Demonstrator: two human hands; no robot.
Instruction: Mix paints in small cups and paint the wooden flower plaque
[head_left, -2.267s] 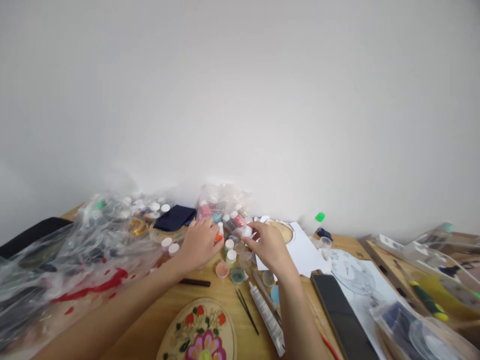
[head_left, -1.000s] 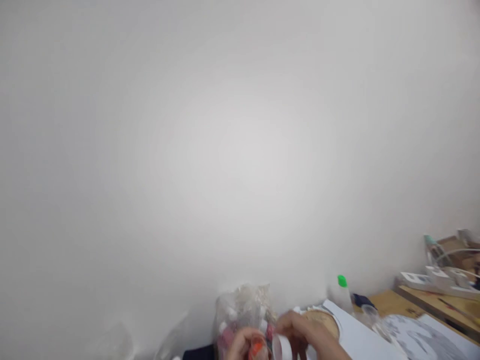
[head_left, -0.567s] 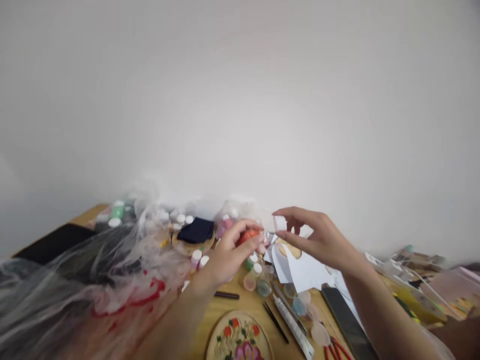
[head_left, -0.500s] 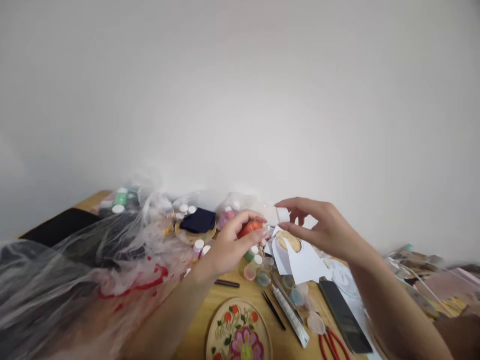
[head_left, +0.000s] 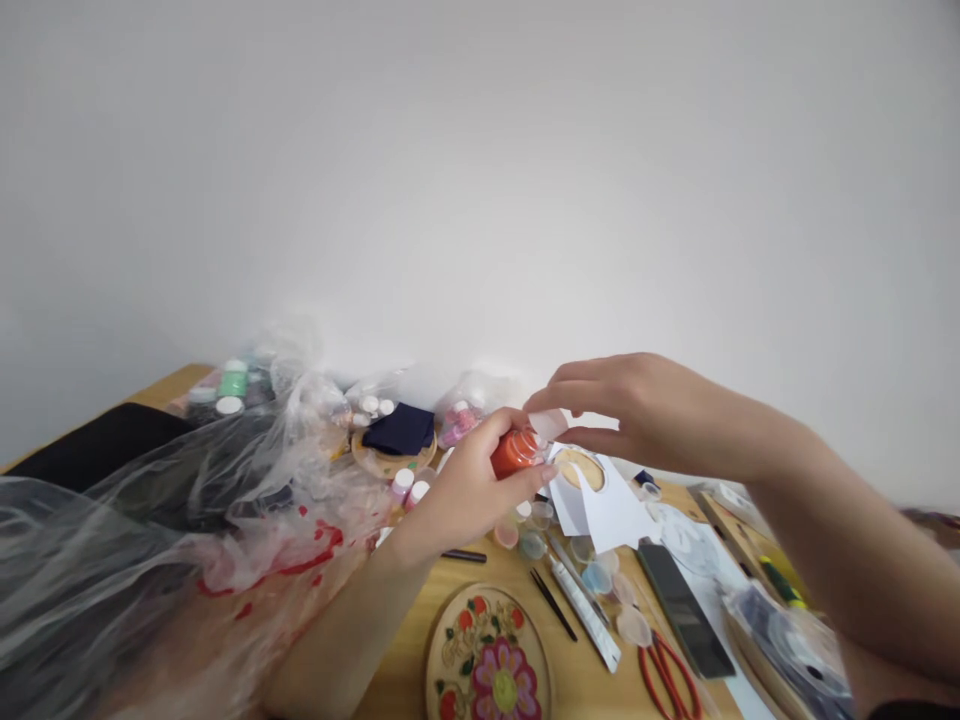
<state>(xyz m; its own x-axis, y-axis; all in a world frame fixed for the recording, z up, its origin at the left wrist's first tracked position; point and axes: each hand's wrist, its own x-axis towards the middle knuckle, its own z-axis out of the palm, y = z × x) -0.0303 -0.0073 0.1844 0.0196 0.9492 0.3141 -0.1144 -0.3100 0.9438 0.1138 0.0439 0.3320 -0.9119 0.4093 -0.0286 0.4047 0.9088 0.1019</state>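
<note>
Left grip: my left hand (head_left: 469,490) is clenched around the small orange bottle (head_left: 514,452), lifted above the middle of the worktop (head_left: 390,690).
Bottle look: bright orange body, tilted with its mouth toward the right, partly hidden by my fingers.
Right grip: my right hand (head_left: 645,415) pinches the white cap (head_left: 549,423) between thumb and fingers, just beside the bottle's mouth.
Writing: I can read no label or brand on bottle or cap.
Below: painted flower disc (head_left: 487,660) at the near edge.
</note>
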